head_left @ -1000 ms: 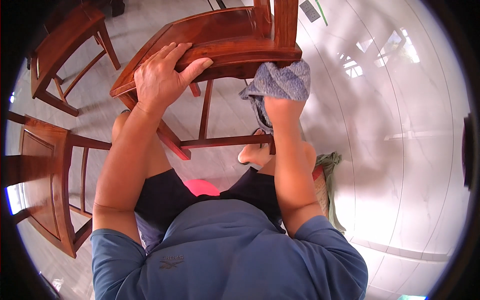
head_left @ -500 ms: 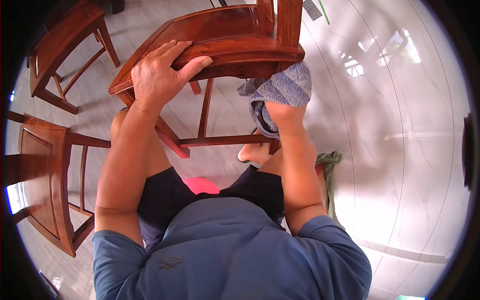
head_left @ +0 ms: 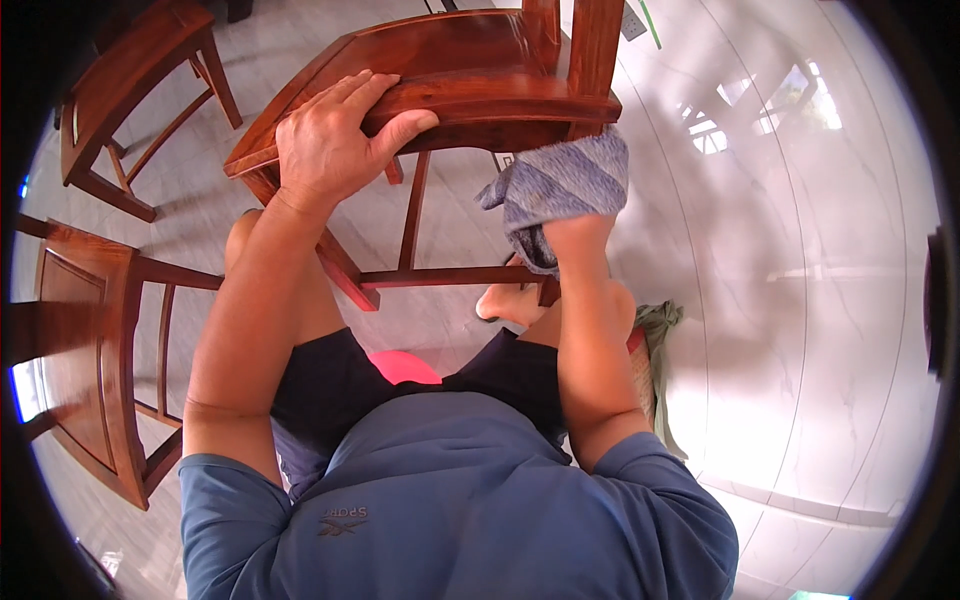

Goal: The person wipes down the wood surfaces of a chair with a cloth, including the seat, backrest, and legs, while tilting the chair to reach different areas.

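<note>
A reddish-brown wooden chair [head_left: 500, 98] stands in front of me, its seat edge toward me. My left hand [head_left: 335, 140] grips that edge near its left corner, the fingers over the top and the thumb along the front face. Below the right corner, my right hand [head_left: 580, 238] is wrapped in a grey-blue cloth [head_left: 570, 180]. The cloth hides its fingers. It hangs in loose folds beside the chair's near right leg, and I cannot tell whether it touches the wood.
Two more wooden chairs stand to the left, one far [head_left: 135, 95] and one near [head_left: 85, 350]. Something pink [head_left: 403, 367] shows between my thighs. Green fabric [head_left: 657, 325] lies over a woven thing by my right knee. Pale glossy tiles [head_left: 780, 300] spread across the right side.
The chair and my left hand on it have shifted slightly to the right. The cloth has turned and its folds have changed around my right hand.
</note>
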Action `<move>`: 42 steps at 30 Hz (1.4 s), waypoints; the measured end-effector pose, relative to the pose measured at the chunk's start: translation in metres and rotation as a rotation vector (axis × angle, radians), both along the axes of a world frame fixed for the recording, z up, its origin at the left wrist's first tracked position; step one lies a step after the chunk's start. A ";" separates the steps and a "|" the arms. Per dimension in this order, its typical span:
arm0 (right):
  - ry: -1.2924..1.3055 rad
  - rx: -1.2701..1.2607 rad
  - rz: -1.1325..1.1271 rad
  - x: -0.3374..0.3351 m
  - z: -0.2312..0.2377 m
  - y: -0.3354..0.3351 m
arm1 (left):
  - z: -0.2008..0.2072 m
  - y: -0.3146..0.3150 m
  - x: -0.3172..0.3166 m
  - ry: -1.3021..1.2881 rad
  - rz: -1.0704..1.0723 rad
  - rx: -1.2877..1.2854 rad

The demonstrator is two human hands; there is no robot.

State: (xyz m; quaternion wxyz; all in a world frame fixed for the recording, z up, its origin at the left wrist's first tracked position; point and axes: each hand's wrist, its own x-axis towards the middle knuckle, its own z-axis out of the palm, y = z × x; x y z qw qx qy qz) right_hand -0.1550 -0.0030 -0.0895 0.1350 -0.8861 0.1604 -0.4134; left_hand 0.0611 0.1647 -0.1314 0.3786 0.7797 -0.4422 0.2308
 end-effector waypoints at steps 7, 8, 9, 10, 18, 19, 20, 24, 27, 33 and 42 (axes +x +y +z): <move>-0.185 -0.263 0.019 0.025 0.006 -0.015 | 0.003 0.000 0.001 -0.020 -0.005 -0.031; -0.200 -0.247 0.047 0.025 0.009 -0.021 | 0.003 0.000 0.001 -0.024 -0.005 -0.030; -0.224 -0.363 0.084 0.024 0.003 -0.032 | 0.003 0.002 0.002 -0.003 0.010 -0.034; -0.225 -0.369 0.078 0.023 0.005 -0.033 | 0.003 0.001 0.003 0.018 0.021 -0.044; -0.155 -0.356 0.022 0.013 0.000 -0.029 | 0.009 -0.003 -0.002 0.012 -0.021 -0.021; -0.152 -0.337 0.018 0.012 -0.001 -0.026 | 0.008 -0.002 -0.003 0.006 -0.034 -0.003; -0.155 -0.332 0.018 0.011 -0.003 -0.024 | 0.009 -0.001 -0.003 0.004 -0.033 0.003; -0.217 -0.295 -0.004 0.008 -0.013 -0.027 | 0.008 -0.001 -0.002 -0.014 -0.071 -0.009; -0.241 -0.298 -0.002 0.005 -0.015 -0.030 | 0.011 0.009 0.008 0.079 -0.155 0.057; -0.177 -0.306 -0.018 -0.003 -0.012 -0.034 | 0.007 0.054 0.053 0.248 -0.066 0.389; -0.336 -0.081 -0.142 -0.028 -0.026 -0.041 | 0.004 0.045 0.058 0.322 -0.085 0.475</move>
